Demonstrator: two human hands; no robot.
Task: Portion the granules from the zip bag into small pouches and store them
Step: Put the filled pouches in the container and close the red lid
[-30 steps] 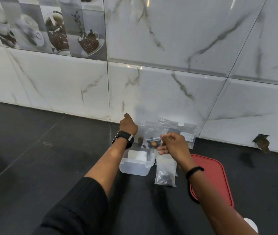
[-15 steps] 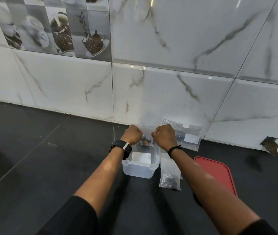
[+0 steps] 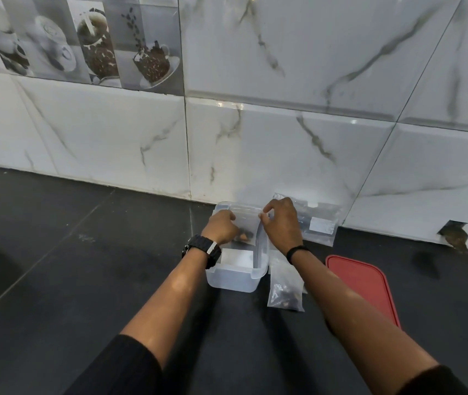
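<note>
- Small clear plastic pouch (image 3: 245,223): upright over the translucent plastic tub (image 3: 234,279), opening up, dark granules at bottom.
- Your left hand (image 3: 221,227) and right hand (image 3: 281,222): each pinches a top corner.

1. I wore black sleeves (image 3: 130,366) on both arms, pushed up above the elbows so my forearms were bare.
2. On my left wrist sat a chunky black watch (image 3: 201,250) with a ridged strap and a pale metal clasp.
3. A thin black band (image 3: 296,251) circled my right wrist.
</note>
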